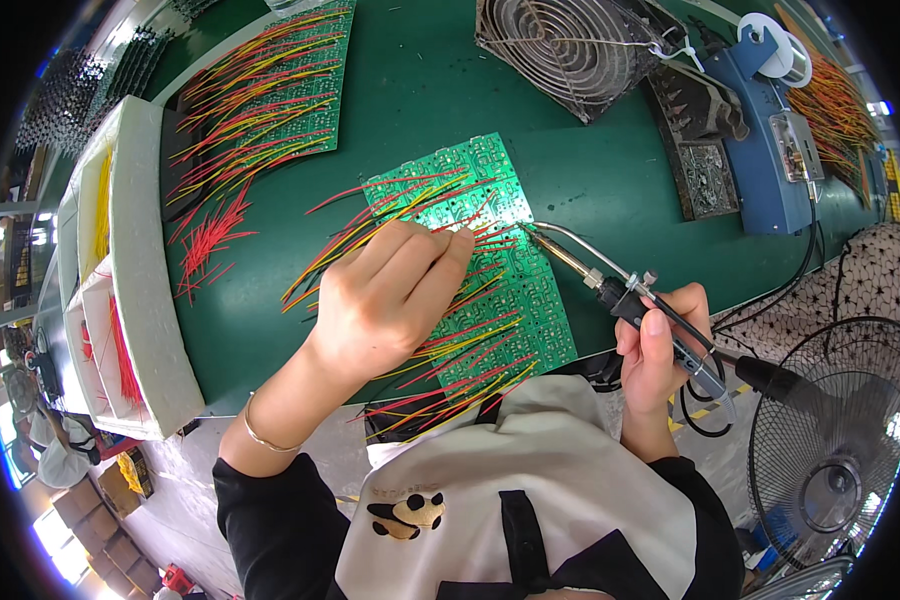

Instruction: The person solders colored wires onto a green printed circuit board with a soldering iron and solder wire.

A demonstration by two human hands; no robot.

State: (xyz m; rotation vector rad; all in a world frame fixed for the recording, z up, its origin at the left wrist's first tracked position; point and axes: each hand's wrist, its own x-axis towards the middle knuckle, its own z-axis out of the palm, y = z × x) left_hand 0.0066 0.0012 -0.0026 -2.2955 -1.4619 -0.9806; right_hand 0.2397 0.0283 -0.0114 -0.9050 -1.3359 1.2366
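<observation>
A green circuit board panel [545, 320] lies in front of me with rows of red, yellow and black wires standing out to its left. My left hand [385, 295] is over the board, fingers pinched together at a wire [485, 232] near the upper middle; the hand covers part of the wire rows. In my right hand [662, 345] is a soldering iron [610, 290] with a thin curved metal feed tube clamped alongside. Its tip meets the board's right edge area, close to my left fingertips.
Loose red wires [210, 240] and a second wired board [315, 110] lie to the left, beside a white foam box [160, 280]. At the back stand a square fan [570, 50] and a blue soldering station [760, 150] with a solder spool [785, 60]. A round fan [835, 480] is at lower right.
</observation>
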